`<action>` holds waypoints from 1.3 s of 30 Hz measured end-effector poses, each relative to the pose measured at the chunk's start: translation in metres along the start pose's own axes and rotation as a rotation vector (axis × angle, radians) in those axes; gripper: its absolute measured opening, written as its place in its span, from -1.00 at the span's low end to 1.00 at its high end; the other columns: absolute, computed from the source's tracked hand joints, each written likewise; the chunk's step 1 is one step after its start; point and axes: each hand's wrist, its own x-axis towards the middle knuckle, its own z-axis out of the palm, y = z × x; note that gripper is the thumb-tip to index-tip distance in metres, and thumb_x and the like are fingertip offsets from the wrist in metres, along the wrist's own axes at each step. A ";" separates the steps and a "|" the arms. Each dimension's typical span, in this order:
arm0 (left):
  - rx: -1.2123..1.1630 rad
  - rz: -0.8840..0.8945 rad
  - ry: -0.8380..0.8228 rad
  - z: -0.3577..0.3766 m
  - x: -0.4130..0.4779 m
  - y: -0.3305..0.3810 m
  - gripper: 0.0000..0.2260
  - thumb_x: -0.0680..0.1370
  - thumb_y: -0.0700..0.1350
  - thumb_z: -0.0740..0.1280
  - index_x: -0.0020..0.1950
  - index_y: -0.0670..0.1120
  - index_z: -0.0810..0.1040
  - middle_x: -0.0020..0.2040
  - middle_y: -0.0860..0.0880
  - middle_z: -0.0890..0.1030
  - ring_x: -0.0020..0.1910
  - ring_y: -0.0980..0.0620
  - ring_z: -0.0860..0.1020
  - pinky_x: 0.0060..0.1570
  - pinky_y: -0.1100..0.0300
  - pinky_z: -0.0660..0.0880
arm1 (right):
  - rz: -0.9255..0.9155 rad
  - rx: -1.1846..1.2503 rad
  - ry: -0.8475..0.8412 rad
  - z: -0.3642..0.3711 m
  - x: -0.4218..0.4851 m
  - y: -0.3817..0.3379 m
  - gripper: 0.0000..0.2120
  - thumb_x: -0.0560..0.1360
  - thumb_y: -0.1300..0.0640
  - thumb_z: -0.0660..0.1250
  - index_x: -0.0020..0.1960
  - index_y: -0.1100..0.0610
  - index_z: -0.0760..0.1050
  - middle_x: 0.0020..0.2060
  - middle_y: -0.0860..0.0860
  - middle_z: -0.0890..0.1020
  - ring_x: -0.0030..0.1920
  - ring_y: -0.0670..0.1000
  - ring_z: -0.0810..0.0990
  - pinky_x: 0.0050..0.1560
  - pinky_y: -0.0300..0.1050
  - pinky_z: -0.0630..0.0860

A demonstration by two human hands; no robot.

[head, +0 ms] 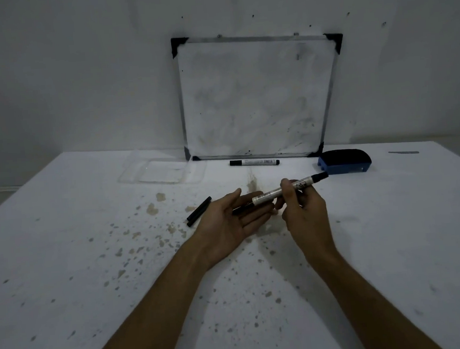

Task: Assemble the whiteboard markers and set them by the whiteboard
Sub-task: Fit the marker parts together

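My right hand (298,206) pinches a white marker body (269,194) with a black end pointing up right. My left hand (228,220) lies palm up under the marker's near end, fingers apart; a thin black part (242,208) rests across its fingers. Two black caps (198,211) lie side by side on the table just left of that hand. A finished marker (254,162) lies flat in front of the whiteboard (255,95), which leans against the wall.
A clear plastic tray (162,172) sits left of the whiteboard's foot. A blue and black eraser (344,161) rests at the board's right corner. A thin grey strip (403,153) lies far right. The white table (93,267) is stained with brown spots.
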 end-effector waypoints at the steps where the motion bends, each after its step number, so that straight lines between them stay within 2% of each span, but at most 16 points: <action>1: 0.026 -0.001 -0.008 0.000 -0.001 0.001 -0.64 0.69 -0.06 0.28 0.28 -0.32 0.65 0.33 -0.33 0.64 0.28 -0.27 0.67 0.23 -0.07 0.65 | 0.036 0.018 0.000 -0.002 0.002 0.001 -0.70 0.65 -0.12 0.25 0.00 0.11 0.54 -0.23 -0.02 0.68 -0.38 -0.19 0.54 -0.34 -0.26 0.46; 4: 0.190 0.013 -0.044 0.000 -0.004 0.002 -0.66 0.70 -0.13 0.29 0.41 -0.29 0.57 0.35 -0.30 0.64 0.33 -0.22 0.64 0.27 -0.01 0.62 | 0.138 0.111 -0.025 -0.005 0.006 0.003 -0.69 0.65 -0.11 0.25 -0.02 0.13 0.52 -0.29 0.00 0.65 -0.52 -0.20 0.42 -0.51 -0.30 0.36; 7: 0.369 0.038 -0.056 -0.004 -0.008 0.002 -0.71 0.72 -0.18 0.28 0.40 -0.25 0.57 0.32 -0.27 0.67 0.33 -0.18 0.65 0.23 0.04 0.64 | 0.196 0.174 -0.029 -0.010 0.009 0.005 -0.68 0.63 -0.13 0.28 -0.03 0.13 0.56 -0.32 -0.02 0.64 -0.49 -0.15 0.44 -0.52 -0.27 0.38; 9: 0.458 0.036 -0.052 -0.006 -0.011 0.006 -0.72 0.73 -0.14 0.27 0.38 -0.23 0.59 0.28 -0.24 0.70 0.28 -0.16 0.68 0.18 0.05 0.66 | 0.236 0.189 -0.022 -0.013 0.012 0.005 -0.68 0.63 -0.16 0.27 -0.02 0.09 0.57 -0.32 -0.03 0.65 -0.40 -0.11 0.55 -0.40 -0.22 0.51; 11: 0.547 0.047 -0.038 -0.009 -0.016 0.012 -0.72 0.73 -0.11 0.27 0.36 -0.20 0.61 0.23 -0.24 0.72 0.21 -0.16 0.72 0.12 0.04 0.68 | 0.271 0.225 -0.006 -0.017 0.018 0.006 -0.72 0.67 -0.12 0.21 0.03 0.07 0.55 -0.19 -0.01 0.69 -0.25 -0.07 0.68 -0.14 -0.11 0.64; 13: 0.643 0.116 0.006 -0.011 -0.020 0.016 -0.76 0.72 -0.15 0.28 0.34 -0.13 0.66 0.15 -0.22 0.75 0.10 -0.14 0.75 0.05 0.07 0.70 | 0.281 0.190 -0.018 -0.023 0.022 0.005 -0.72 0.69 -0.09 0.15 0.11 0.07 0.53 -0.09 0.05 0.68 -0.12 0.00 0.71 0.06 0.01 0.64; 15: 0.766 0.238 0.090 -0.014 -0.022 0.015 -0.75 0.70 -0.23 0.30 0.24 -0.01 0.73 0.04 -0.13 0.78 -0.02 -0.06 0.76 0.00 0.13 0.69 | 0.197 -0.060 -0.074 -0.030 0.021 0.004 -0.68 0.70 -0.12 0.08 0.14 0.05 0.50 -0.12 0.07 0.65 -0.08 0.08 0.69 0.03 0.07 0.64; 17: 0.870 0.324 0.151 -0.017 -0.020 0.009 -0.72 0.69 -0.27 0.32 0.18 0.04 0.75 -0.05 -0.05 0.78 -0.10 0.01 0.73 -0.03 0.18 0.68 | 0.044 -0.407 -0.141 -0.035 0.019 0.008 -0.65 0.70 -0.13 0.04 0.18 0.05 0.49 -0.24 0.02 0.58 -0.21 0.03 0.62 -0.22 -0.07 0.59; 20: 0.968 0.371 0.197 -0.020 -0.014 0.000 -0.78 0.72 -0.22 0.29 0.16 -0.03 0.73 -0.19 0.02 0.76 -0.21 0.09 0.68 -0.13 0.27 0.63 | -0.061 -0.717 -0.179 -0.038 0.018 0.013 -0.53 0.71 -0.07 0.10 0.52 0.15 0.35 -0.24 0.02 0.56 -0.31 -0.12 0.50 -0.38 -0.33 0.32; 22: 1.003 0.382 0.200 -0.021 -0.012 -0.002 -0.78 0.73 -0.21 0.27 0.18 -0.04 0.72 -0.18 0.05 0.75 -0.22 0.10 0.67 -0.13 0.28 0.62 | -0.076 -0.825 -0.195 -0.038 0.017 0.017 -0.51 0.69 -0.05 0.16 0.53 0.17 0.35 -0.10 0.09 0.56 -0.26 -0.07 0.50 -0.29 -0.30 0.36; 25: 1.016 0.405 0.154 -0.024 -0.012 -0.004 -0.77 0.72 -0.22 0.28 0.29 -0.01 0.66 -0.02 0.05 0.77 -0.13 0.07 0.71 -0.09 0.22 0.65 | -0.086 -0.941 -0.227 -0.037 0.012 0.021 -0.58 0.68 -0.02 0.21 0.41 0.22 0.50 0.03 0.17 0.54 -0.15 0.05 0.56 -0.15 -0.14 0.50; 27: 1.004 0.415 0.152 -0.024 -0.011 -0.004 -0.82 0.71 -0.22 0.30 0.25 -0.04 0.65 0.00 0.00 0.78 -0.11 0.02 0.73 -0.10 0.21 0.66 | -0.094 -0.983 -0.220 -0.037 0.009 0.020 -0.59 0.67 -0.01 0.23 0.40 0.22 0.51 0.08 0.18 0.54 -0.04 0.10 0.59 0.02 -0.04 0.57; 29: 1.006 0.425 0.162 -0.023 -0.010 -0.004 -0.86 0.71 -0.21 0.32 0.21 -0.09 0.64 -0.01 -0.03 0.78 -0.12 -0.01 0.74 -0.12 0.19 0.66 | -0.158 -0.959 -0.200 -0.037 0.007 0.016 -0.56 0.64 0.01 0.28 0.47 0.16 0.45 0.17 0.16 0.54 0.11 0.10 0.55 0.21 0.01 0.53; 31: 1.015 0.428 0.167 -0.021 -0.011 -0.004 -0.87 0.71 -0.19 0.33 0.19 -0.09 0.66 -0.03 -0.03 0.78 -0.15 0.01 0.73 -0.14 0.18 0.67 | -0.219 -0.761 -0.217 -0.035 0.002 0.005 -0.56 0.61 0.03 0.35 0.47 0.07 0.46 0.22 0.07 0.52 0.17 0.03 0.54 0.26 -0.07 0.52; 35: 1.086 0.418 0.135 -0.012 -0.019 0.002 -0.87 0.69 -0.12 0.36 0.14 -0.01 0.71 -0.05 0.02 0.78 -0.15 0.06 0.73 -0.14 0.20 0.68 | -0.395 -0.525 -0.322 -0.024 -0.008 -0.011 -0.68 0.55 -0.02 0.43 0.28 -0.02 0.58 0.05 -0.15 0.58 -0.04 -0.19 0.57 -0.04 -0.47 0.45; 39: 1.219 0.441 0.116 -0.003 -0.034 0.019 -0.87 0.69 -0.13 0.37 0.16 -0.03 0.71 -0.09 0.06 0.78 -0.12 0.08 0.75 -0.12 0.25 0.65 | -0.465 -0.489 -0.327 -0.015 -0.015 -0.015 -0.81 0.55 0.04 0.45 0.14 0.04 0.65 -0.06 -0.16 0.64 -0.09 -0.24 0.58 -0.11 -0.55 0.40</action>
